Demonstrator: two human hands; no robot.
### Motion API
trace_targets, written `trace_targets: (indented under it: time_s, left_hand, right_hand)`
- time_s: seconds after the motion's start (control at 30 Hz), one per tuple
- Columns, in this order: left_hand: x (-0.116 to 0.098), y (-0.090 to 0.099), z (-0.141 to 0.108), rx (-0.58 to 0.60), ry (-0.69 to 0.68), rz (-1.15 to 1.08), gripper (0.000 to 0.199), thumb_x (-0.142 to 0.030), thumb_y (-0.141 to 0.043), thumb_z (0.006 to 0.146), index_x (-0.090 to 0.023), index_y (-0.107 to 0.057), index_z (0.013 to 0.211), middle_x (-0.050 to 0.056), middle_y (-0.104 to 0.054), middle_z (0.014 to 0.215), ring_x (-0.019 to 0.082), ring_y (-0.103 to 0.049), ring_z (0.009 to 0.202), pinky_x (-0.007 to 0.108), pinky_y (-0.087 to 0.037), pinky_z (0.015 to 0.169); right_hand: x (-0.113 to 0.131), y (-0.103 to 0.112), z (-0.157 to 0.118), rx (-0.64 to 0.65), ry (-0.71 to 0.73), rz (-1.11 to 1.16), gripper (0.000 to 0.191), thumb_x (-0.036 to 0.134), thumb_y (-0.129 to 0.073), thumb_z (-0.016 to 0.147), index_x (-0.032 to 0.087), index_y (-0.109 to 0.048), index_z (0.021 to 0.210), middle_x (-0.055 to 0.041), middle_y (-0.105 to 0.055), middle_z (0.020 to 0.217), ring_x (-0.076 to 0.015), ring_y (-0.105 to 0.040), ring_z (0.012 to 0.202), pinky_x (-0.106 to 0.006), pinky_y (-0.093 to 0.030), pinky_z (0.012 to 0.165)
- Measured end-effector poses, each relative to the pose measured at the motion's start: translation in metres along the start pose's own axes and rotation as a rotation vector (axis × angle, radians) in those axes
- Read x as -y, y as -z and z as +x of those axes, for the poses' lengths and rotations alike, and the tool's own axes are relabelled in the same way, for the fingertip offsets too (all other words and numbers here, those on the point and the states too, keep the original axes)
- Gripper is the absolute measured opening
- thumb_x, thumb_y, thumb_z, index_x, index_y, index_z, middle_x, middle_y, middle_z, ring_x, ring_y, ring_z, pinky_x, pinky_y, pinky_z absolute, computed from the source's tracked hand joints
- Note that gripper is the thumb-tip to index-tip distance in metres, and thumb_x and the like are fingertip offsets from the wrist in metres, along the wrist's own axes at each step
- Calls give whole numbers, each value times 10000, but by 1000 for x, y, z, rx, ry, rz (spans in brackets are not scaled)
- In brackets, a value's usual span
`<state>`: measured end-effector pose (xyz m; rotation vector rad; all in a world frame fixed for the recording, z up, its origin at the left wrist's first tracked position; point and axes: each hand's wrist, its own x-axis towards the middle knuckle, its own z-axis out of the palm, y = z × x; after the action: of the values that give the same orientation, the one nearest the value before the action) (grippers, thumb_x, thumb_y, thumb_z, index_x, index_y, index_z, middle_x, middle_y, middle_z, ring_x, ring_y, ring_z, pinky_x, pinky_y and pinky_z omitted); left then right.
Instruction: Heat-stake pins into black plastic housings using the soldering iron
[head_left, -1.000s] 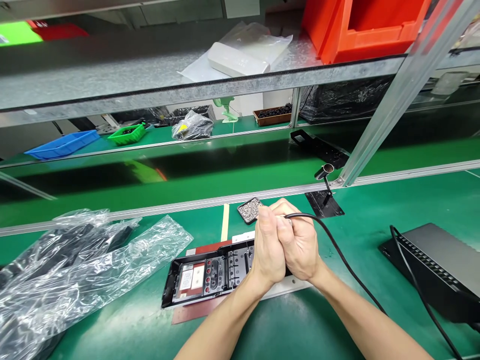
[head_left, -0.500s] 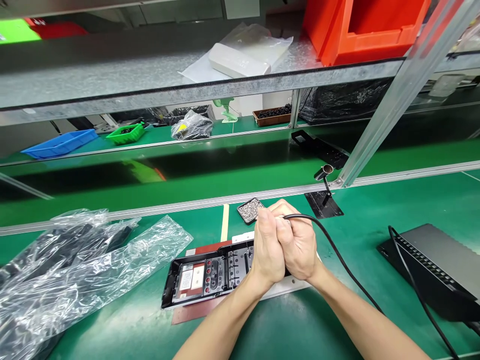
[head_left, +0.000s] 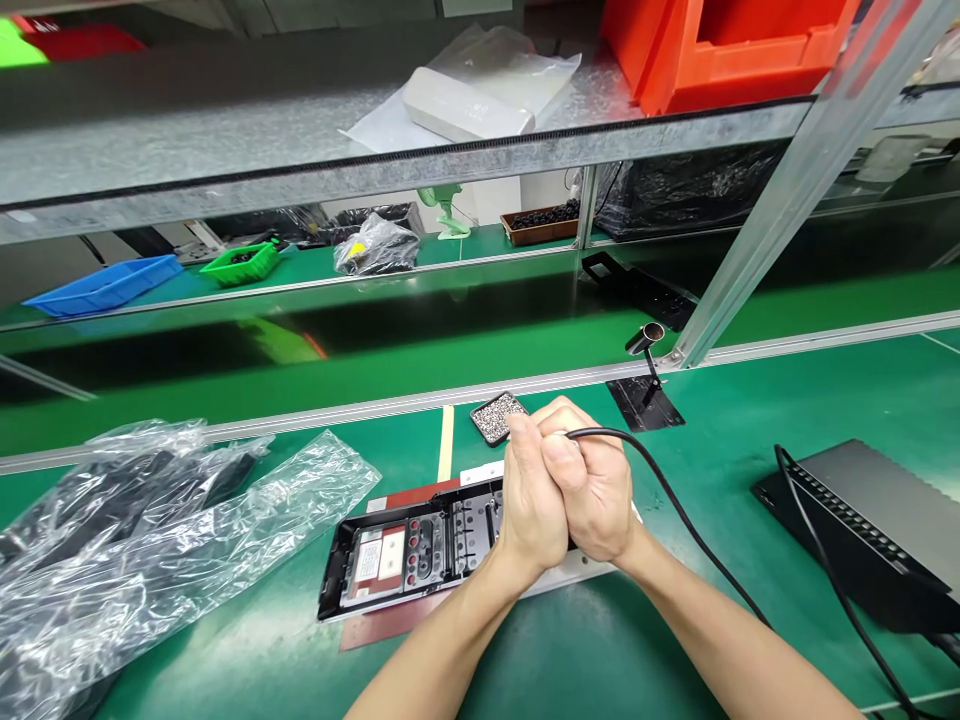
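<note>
My left hand [head_left: 534, 500] and my right hand [head_left: 596, 490] are closed tightly together, thumbs at the top, around an upright corded tool. Its body is hidden in the fists; the black cable [head_left: 679, 510] at its top and the screws nearby suggest an electric screwdriver. Both fists are over the right part of a black plastic housing [head_left: 330, 575], which lies open side up and shows ribs, holes and a pale label. The tool's tip is out of sight. Under the housing are a reddish-brown board [head_left: 375, 632] and a white plate [head_left: 555, 582].
A small black tray of screws [head_left: 496, 418] sits behind my hands, with a metal tube holder [head_left: 646, 340] farther right. Plastic-wrapped parts [head_left: 150, 540] cover the left side. At right lies a black panel [head_left: 862, 530]. A metal shelf [head_left: 285, 190] crosses above the bench.
The view has shifted slightly, so the bench and shelf items appear a little left or higher. Both hands keep their grip over the housing.
</note>
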<state>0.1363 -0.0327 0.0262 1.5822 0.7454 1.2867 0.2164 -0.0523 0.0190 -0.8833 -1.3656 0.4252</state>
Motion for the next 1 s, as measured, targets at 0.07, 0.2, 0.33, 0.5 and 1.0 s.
trace_targets:
  time_s: [0.07,0.2,0.33,0.5,1.0]
  left_hand:
    - [0,1,0,45,-8,18,649,-642,-162,1054,-203,-578,815,98,-652,837,200,-638,773,341,-593,749]
    - [6,2,-1,-9,4,55,684,-724,-227,1012,-182,-627,890,116,-682,861,209,-664,784,357,-605,731]
    - [12,2,-3,-116,64,90,701,-831,-296,938,-196,-584,868,93,-655,789,198,-629,692,381,-588,701]
    - [11,3,-3,-109,115,79,654,-828,-290,949,-233,-488,764,80,-640,757,187,-608,665,385,-563,689]
    - [9,0,-4,-147,185,89,696,-895,-318,884,-233,-519,811,98,-647,812,216,-629,740,412,-582,792]
  right_hand:
    - [0,0,0,0,1,-2,289,279,-491,1033,210,-617,781,-41,-641,812,-191,-598,811,-365,-481,741]
    - [0,0,0,7,12,-16,314,282,-478,1041,209,-606,763,-28,-619,782,-183,-584,803,-365,-469,749]
    - [1,0,1,8,13,-23,318,303,-486,1042,202,-602,763,-30,-620,794,-177,-586,802,-357,-466,737]
    - [1,-1,0,-1,26,-14,317,301,-486,1041,200,-590,758,-20,-594,772,-169,-569,785,-351,-457,730]
    - [0,-1,0,-9,17,-18,340,298,-492,1033,209,-546,710,-16,-568,745,-169,-549,763,-356,-458,732]
